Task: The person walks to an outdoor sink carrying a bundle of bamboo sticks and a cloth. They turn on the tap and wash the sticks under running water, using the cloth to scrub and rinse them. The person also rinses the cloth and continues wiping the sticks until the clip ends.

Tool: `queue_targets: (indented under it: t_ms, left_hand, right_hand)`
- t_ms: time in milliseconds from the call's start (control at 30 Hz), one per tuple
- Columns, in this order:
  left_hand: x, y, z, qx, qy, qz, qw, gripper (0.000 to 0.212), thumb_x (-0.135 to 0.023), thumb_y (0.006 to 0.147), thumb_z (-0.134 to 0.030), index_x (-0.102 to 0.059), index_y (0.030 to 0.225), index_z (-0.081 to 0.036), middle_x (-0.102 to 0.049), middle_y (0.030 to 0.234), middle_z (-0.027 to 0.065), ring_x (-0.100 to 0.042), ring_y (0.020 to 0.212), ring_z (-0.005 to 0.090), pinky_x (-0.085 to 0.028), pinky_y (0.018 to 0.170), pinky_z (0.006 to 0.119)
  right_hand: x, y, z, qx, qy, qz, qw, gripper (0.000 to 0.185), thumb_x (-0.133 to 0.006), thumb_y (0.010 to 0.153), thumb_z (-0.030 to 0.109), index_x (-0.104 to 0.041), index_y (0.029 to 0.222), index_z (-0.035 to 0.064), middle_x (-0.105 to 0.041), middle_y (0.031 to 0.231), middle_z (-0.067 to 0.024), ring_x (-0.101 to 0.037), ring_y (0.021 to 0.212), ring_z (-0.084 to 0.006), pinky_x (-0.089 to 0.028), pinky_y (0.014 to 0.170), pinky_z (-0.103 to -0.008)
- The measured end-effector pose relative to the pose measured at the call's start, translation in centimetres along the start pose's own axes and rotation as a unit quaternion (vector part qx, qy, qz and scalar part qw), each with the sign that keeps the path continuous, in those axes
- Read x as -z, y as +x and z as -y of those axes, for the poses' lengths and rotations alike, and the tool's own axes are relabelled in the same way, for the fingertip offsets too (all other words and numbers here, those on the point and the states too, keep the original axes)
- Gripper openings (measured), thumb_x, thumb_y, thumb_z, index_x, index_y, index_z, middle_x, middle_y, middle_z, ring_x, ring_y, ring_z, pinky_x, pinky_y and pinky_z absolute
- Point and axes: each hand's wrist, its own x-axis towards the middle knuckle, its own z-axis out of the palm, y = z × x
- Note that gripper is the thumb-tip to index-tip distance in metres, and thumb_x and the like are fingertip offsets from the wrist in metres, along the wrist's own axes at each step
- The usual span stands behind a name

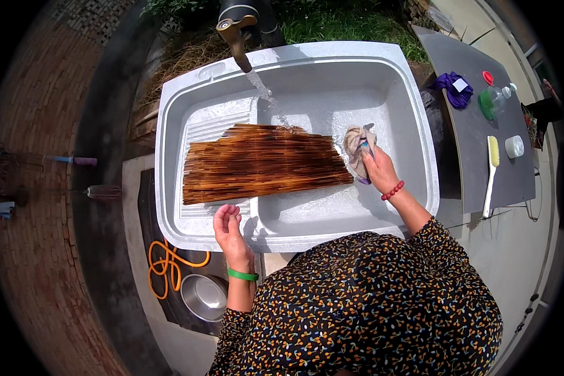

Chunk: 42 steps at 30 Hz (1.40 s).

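Observation:
A wet brown mat of thin bamboo or wooden slats (268,162) lies across the large grey sink (296,242), over its ribbed drainboard and its basin. Water runs from the brass tap (237,44) onto the mat's far edge. In my right hand (380,169) is a crumpled, wet beige and purple cloth (356,148), held over the basin just right of the mat. My left hand (230,230) is wet, with curled fingers and nothing visible in it. It hovers by the sink's near rim, just below the mat's near left edge.
On the right, a grey table (474,164) bears a white-handled brush (492,164), a white tub (514,147), a bottle of green liquid (491,103), a purple cloth (457,94) and a red lid (487,77). Below left are an orange hose (169,261) and a metal basin (204,297).

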Motion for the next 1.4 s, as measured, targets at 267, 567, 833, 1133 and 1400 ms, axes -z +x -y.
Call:
queue_targets:
  t_ms: [267, 567, 833, 1133, 1400]
  left_hand:
    - [-6.4, 15.6, 0.9, -0.379, 0.650, 0.116, 0.648, 0.050, -0.056, 0.079, -0.009, -0.045, 0.127, -0.011, -0.041, 0.133, 0.0121, -0.031, 0.127, 0.0331, -0.020, 0.106, 0.047]
    - [-7.7, 14.5, 3.0, -0.304, 0.749, 0.079, 0.584, 0.047, -0.047, 0.087, -0.021, -0.039, 0.133, -0.015, -0.037, 0.138, 0.0062, -0.030, 0.129, 0.0265, -0.017, 0.108, 0.047]
    - [-7.3, 15.9, 3.0, -0.242, 0.770, 0.102, 0.581, 0.054, -0.055, 0.083, -0.023, -0.038, 0.132, -0.012, -0.038, 0.137, 0.0096, -0.030, 0.128, 0.0309, -0.018, 0.105, 0.052]
    - [-13.5, 20.3, 0.6, -0.154, 0.778, 0.265, 0.549, 0.037, -0.067, 0.074, -0.027, -0.056, 0.106, -0.012, -0.057, 0.103, 0.0083, -0.051, 0.105, 0.0268, -0.038, 0.093, 0.045]
    - [-8.8, 8.6, -2.4, -0.235, 0.705, 0.348, 0.572, 0.050, -0.077, 0.058, -0.027, -0.062, 0.102, -0.009, -0.047, 0.126, 0.0109, -0.039, 0.120, 0.0309, -0.032, 0.097, 0.046]
  right_hand:
    - [-14.1, 6.9, 9.0, 0.213, 0.019, 0.063, 0.975, 0.027, -0.055, 0.080, 0.012, -0.052, 0.100, -0.0053, -0.052, 0.097, -0.0220, -0.049, 0.094, -0.0378, -0.041, 0.085, -0.0420]
    - [-13.5, 5.4, -10.5, 0.164, -0.272, 0.065, 0.946, 0.055, -0.056, 0.074, 0.005, -0.040, 0.126, 0.0002, -0.041, 0.131, -0.0128, -0.036, 0.125, -0.0230, -0.028, 0.100, -0.0397]
    - [-1.7, 7.3, -13.1, -0.020, -0.170, -0.071, 0.983, 0.021, -0.054, 0.079, 0.007, -0.054, 0.098, -0.0022, -0.055, 0.090, -0.0207, -0.051, 0.089, -0.0385, -0.042, 0.079, -0.0435]
    - [0.8, 9.7, -2.0, 0.164, -0.022, -0.117, 0.979, 0.027, -0.046, 0.084, 0.007, -0.051, 0.109, -0.0026, -0.055, 0.095, -0.0200, -0.055, 0.086, -0.0378, -0.045, 0.077, -0.0381]
    - [-0.3, 9.4, 8.2, 0.279, 0.035, 0.045, 0.959, 0.025, -0.055, 0.077, 0.015, -0.058, 0.096, -0.0010, -0.055, 0.087, -0.0148, -0.053, 0.083, -0.0321, -0.044, 0.075, -0.0371]
